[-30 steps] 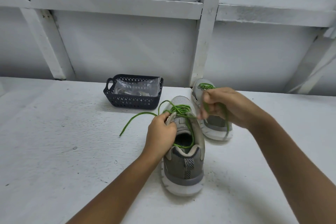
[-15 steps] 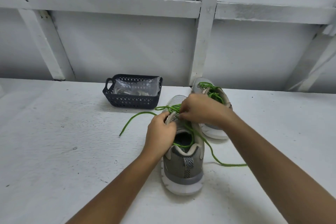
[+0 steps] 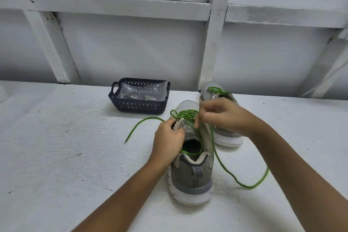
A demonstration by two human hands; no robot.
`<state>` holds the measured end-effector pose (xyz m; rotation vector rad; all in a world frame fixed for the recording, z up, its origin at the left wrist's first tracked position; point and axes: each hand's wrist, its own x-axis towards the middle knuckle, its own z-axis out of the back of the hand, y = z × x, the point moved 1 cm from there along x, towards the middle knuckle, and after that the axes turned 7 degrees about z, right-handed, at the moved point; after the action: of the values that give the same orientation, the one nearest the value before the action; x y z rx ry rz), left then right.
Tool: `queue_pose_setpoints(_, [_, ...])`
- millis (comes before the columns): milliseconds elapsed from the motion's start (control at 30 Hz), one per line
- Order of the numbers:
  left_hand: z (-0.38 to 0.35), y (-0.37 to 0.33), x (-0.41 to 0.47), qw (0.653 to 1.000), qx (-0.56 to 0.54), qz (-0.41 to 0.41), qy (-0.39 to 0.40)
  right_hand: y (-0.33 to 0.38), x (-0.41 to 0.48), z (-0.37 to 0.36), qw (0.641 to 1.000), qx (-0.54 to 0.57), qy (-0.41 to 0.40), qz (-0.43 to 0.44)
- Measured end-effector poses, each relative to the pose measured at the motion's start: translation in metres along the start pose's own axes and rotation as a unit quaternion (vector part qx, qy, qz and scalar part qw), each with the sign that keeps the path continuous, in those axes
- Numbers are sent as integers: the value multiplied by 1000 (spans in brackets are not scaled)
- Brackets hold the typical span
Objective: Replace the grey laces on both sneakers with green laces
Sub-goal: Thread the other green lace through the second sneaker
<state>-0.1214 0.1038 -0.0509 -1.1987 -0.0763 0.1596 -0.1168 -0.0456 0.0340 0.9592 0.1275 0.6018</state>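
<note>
Green lace (image 3: 185, 114) is shown crossed over the upper eyelets of the near sneaker (image 3: 190, 177), which is stood on the white counter (image 3: 66, 156) with its heel toward the wearer and its toe toward the wall (image 3: 131, 47), so that its long axis runs straight away from the body.

The left grip (image 3: 167, 141) is clenched on the shoe's left eyelet flap beside the tongue, and the shoe is steadied by it. The right grip (image 3: 222, 117) is pinched on the lace at the right-hand eyelets, directly across the throat from the left and the nearer of the two to the working end.

One free end is trailed leftward over the counter, in front of the basket (image 3: 139, 106). The other is swept out in a wide loop to the right of the heel, its far part blurred.

The far sneaker (image 3: 205, 93), already laced in green, is set just behind the right grip, so little room is left on that side. Any slack is judged best drawn rightward and back toward the body, where the counter lies open. No grey lace can be made out.
</note>
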Motion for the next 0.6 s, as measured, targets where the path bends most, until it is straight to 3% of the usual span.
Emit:
queue_pose_setpoints(100, [-1, 1, 0, 1000, 1, 4, 3, 6, -5, 12, 999, 29, -1, -19])
queue_pose_setpoints(233, [-1, 1, 0, 1000, -12, 12, -14, 7, -1, 5, 984, -170, 17, -45])
queue_pose_setpoints(400, [0, 3, 1, 998, -53, 4, -19, 7, 17, -19, 924, -379, -7, -46])
queue_pose_setpoints(500, [-1, 5, 2, 997, -67, -9, -22, 0, 27, -30, 893, -441, 19, -83])
queue_pose_setpoints(600, [-1, 5, 1, 996, -84, -25, -29, -7, 34, -36, 892, -440, 29, -101])
